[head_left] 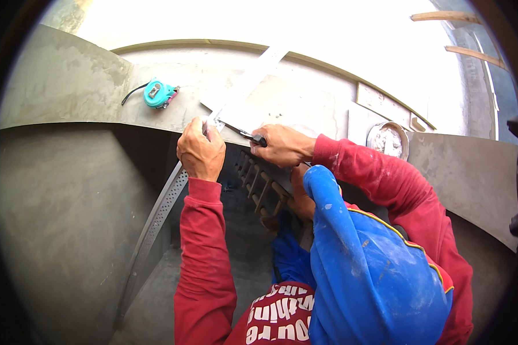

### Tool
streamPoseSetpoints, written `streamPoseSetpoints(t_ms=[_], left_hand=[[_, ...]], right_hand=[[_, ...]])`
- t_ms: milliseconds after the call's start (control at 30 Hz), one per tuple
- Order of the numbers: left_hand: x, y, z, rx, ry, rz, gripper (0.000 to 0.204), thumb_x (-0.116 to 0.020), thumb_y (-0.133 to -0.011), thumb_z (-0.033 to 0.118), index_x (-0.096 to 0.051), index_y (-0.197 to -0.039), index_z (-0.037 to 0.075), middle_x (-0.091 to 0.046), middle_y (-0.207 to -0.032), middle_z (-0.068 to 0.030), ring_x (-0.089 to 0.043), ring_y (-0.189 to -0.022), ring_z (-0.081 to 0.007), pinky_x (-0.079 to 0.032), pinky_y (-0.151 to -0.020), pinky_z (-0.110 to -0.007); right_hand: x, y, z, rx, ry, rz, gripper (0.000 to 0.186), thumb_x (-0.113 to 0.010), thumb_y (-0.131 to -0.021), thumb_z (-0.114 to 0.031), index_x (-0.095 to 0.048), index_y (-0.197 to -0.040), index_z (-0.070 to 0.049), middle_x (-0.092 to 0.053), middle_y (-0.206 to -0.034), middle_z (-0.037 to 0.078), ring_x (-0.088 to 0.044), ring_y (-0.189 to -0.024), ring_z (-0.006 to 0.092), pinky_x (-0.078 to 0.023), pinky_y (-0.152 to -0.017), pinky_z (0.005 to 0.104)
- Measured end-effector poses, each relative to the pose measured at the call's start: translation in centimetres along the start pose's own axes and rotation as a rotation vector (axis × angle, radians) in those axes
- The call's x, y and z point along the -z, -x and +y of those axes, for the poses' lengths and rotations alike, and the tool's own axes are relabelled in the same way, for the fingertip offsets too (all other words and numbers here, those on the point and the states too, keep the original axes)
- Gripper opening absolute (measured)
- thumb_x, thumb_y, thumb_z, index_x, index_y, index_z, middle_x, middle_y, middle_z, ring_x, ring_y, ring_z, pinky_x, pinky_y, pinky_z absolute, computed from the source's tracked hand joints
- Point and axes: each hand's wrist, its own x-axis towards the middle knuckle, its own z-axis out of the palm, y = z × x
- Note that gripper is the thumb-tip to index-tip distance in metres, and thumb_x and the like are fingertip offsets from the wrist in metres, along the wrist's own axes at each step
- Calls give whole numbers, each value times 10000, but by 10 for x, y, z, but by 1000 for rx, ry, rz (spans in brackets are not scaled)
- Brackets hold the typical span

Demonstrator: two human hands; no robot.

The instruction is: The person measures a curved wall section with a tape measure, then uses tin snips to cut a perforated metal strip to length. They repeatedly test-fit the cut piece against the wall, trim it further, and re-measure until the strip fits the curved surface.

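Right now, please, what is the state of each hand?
Left hand: closed, gripping the pale perforated strip.
Right hand: closed around a black-handled tool.

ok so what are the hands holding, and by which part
The left hand pinches the perforated strip partway along its length. The right hand grips a black-handled tool by its handle; its exact kind is unclear.

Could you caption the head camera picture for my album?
Left hand grips a perforated strip while the right hand holds a black-handled tool up to it, near a teal tape measure.
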Motion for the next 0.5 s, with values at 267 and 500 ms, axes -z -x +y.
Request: streamPoseSetpoints(t_ms=[267, 500], left_hand=[[3, -2, -2, -13, 12, -20, 103, -662, -871, 92, -687, -920, 5, -716, -834, -217, -704, -782, -417, -544, -705, -460], [0, 0, -1, 43, 64, -25, 180, -629, -845, 64, -599, -1012, 2, -702, -871, -243, -696, -821, -445, -536, -734, -512]], right_hand=[[-4, -1, 3, 13, -13, 17, 295, -605, -925, -253, -684, -973, 26, -695, -828, 248, -680, -809, 409, -525, -758, 496], [9, 5, -12, -105, -57, -96, 302, -620, -921, -266, -699, -1002, 14, -707, -839, 237, -694, -826, 391, -533, -774, 482]])
